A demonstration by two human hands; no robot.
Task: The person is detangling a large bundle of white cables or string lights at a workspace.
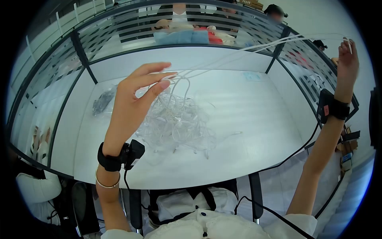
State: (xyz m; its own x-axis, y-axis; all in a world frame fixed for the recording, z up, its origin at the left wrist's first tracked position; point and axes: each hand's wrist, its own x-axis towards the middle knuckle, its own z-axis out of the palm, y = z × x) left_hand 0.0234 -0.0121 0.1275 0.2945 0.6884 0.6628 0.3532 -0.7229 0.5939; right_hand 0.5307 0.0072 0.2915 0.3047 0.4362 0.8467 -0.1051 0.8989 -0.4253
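Observation:
White cables [254,48] stretch through the air between my two hands. My left hand [139,85] is over the left part of the desk, thumb and index finger pinched on the cables, the other fingers extended. Raised high at the far right, my right hand [347,53] has its fingers closed around the other end of the cables. Below and beside my left hand lies a tangled heap of clear and white cables [177,123] on the white desk [254,155]. Some strands run up from the heap to my left hand.
A clear plastic bag with grey contents [105,99] lies at the desk's back left. Low partitions with glass panels [179,51] surround the desk. People sit beyond them. A black cord [292,156] hangs from the device on my right wrist past the desk's right edge.

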